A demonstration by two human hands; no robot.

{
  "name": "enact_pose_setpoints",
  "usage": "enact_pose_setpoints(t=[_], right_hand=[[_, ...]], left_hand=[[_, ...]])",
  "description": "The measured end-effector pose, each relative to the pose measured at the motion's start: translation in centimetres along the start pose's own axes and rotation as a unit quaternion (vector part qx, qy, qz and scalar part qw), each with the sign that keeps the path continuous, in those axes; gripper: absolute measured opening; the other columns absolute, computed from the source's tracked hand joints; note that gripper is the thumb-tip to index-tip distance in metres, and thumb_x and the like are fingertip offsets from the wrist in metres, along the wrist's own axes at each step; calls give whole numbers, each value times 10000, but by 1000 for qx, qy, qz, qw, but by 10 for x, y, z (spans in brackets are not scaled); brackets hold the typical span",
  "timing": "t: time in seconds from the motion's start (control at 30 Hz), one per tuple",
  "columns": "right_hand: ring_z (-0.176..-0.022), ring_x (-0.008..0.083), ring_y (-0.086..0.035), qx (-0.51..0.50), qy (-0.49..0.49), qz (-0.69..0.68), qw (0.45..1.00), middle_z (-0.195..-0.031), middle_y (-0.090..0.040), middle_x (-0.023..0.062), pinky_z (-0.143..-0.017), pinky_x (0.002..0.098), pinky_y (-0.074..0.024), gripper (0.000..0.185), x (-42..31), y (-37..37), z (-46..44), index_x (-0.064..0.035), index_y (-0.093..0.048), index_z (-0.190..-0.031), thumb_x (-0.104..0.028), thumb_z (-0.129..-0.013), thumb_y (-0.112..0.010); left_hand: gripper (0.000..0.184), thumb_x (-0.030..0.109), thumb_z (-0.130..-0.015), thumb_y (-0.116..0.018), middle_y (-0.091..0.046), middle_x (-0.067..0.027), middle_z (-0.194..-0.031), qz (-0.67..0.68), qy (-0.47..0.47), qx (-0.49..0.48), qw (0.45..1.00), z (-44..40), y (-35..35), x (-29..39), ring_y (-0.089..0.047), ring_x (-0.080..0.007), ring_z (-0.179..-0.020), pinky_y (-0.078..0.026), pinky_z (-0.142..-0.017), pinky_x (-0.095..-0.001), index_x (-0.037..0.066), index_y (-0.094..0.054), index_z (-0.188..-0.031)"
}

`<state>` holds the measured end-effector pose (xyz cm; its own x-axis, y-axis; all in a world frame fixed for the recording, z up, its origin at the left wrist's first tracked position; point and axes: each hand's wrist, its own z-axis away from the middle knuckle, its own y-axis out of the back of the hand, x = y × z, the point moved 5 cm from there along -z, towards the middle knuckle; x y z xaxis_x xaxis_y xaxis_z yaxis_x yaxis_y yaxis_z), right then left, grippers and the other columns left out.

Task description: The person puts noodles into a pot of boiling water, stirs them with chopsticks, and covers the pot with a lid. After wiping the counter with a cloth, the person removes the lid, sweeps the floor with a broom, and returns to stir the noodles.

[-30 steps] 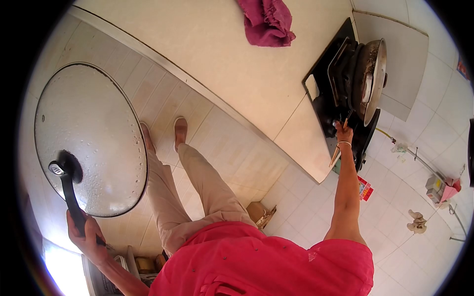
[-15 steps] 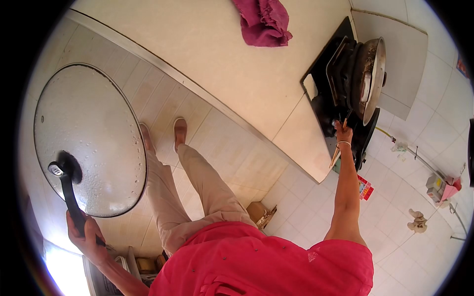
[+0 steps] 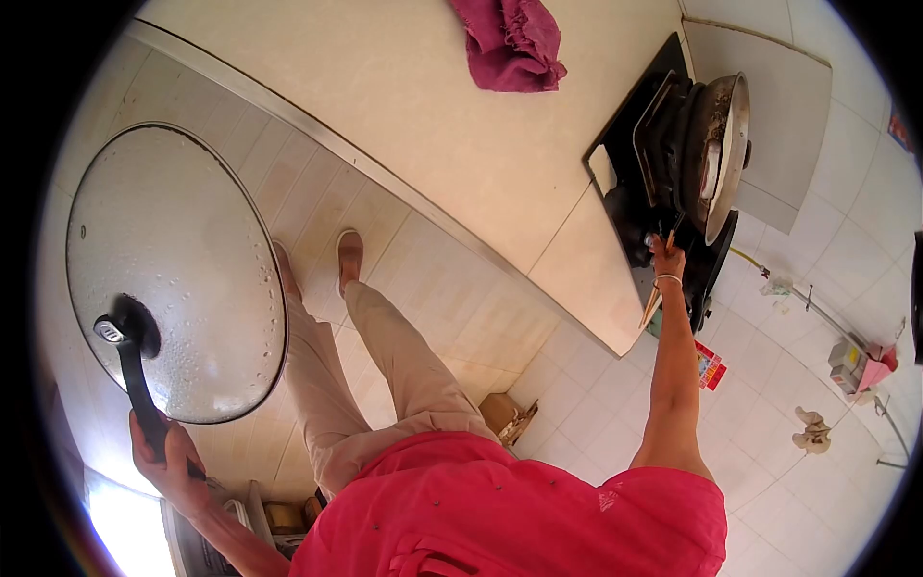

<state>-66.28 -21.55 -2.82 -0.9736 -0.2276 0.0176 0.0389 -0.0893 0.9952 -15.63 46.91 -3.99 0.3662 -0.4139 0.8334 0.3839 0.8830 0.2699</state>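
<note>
My left hand [image 3: 171, 462] is closed round the black handle of a large glass lid [image 3: 192, 221]. Water drops cover the glass, and the lid is held tilted up out over the floor. My right hand [image 3: 667, 258] is closed on wooden chopsticks [image 3: 650, 306] in front of the black stove [image 3: 630, 207]. Beside those fingers is a stove knob [image 3: 650, 240]; whether they touch it I cannot tell. A pan [image 3: 707, 144] with a browned outside sits on the burner, close beyond my right hand. Something pale lies inside it, mostly hidden by the rim.
A crumpled maroon cloth [image 3: 514, 48] lies on the cream countertop [image 3: 404, 106], whose edge runs diagonally past my legs. Behind the stove is a tiled wall [image 3: 836, 260] with a hose. On the floor near my hip stands a cardboard box [image 3: 505, 415].
</note>
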Motion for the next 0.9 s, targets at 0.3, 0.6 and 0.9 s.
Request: enact_pose_setpoints(t=[0.3,0.6,0.9], right_hand=[[-606,167,-599,-4,-7,-9,1000,-700,-674,110,-556,310,-445,374,2,-2,-1,-1,-694,-842,-371,-798,-660],[-775,292,-671,-16,-46,-5,999,-726,-676,148,-725,368,-502,431,3,-1,1,9,-689,-800,-418,-794,-628],[-765,312,-667,-12,-54,20,998,-710,-673,152,-722,378,-503,523,1,0,2,24,-682,-768,-494,-779,-607]], left_hand=[[66,63,-823,-499,-333,52,-514,6,5,5,1000,0,-1,-3,-251,-14,-388,-144,-380,-205,31,-482,-879],[258,53,-774,-523,-379,12,-527,9,29,1,1000,0,10,-7,-289,-45,-377,-170,-373,-210,-56,-478,-1004],[361,50,-783,-528,-392,1,-544,22,19,7,1000,0,12,-23,-295,-53,-376,-180,-379,-215,-89,-459,-1108]])
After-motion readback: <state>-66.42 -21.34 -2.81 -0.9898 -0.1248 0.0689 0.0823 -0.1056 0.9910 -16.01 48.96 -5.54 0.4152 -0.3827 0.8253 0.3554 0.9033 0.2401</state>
